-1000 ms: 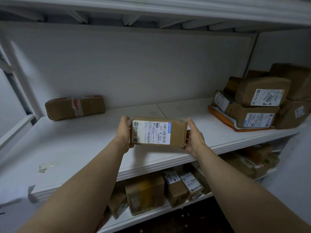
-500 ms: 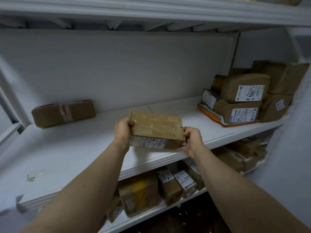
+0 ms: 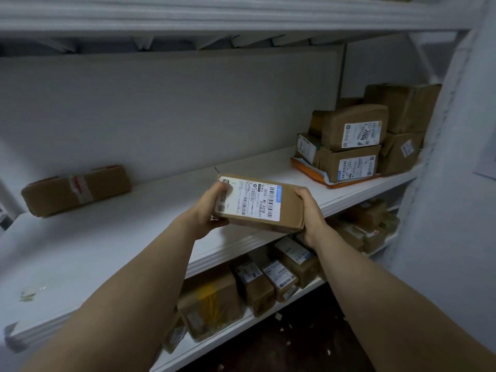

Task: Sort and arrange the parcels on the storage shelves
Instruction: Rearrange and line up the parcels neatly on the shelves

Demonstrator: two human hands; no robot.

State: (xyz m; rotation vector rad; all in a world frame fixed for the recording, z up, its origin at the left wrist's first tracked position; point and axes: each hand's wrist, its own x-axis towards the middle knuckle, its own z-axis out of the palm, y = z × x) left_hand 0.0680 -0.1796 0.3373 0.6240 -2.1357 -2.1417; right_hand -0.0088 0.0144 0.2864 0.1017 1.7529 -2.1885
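Note:
I hold a small brown cardboard parcel [image 3: 287,202] over the front edge of the white middle shelf [image 3: 139,218], its white barcode label facing up. My left hand [image 3: 209,210] grips its left end, thumb on the label. My right hand [image 3: 308,210] grips its right end. A long brown parcel with red-printed tape [image 3: 76,189] lies alone at the shelf's far left against the back wall. A stack of labelled brown parcels [image 3: 354,146] fills the shelf's right end.
The stack rests on an orange flat envelope [image 3: 316,175]. The lower shelf [image 3: 222,342] holds several upright labelled boxes. A white upright post [image 3: 440,183] stands at the right. The upper shelf's underside [image 3: 214,20] runs overhead. Scraps litter the dark floor.
I have turned the parcel over in my hands: its label faced me, then its taped side showed on top, and now the label faces up. My view shifted slightly rightward.

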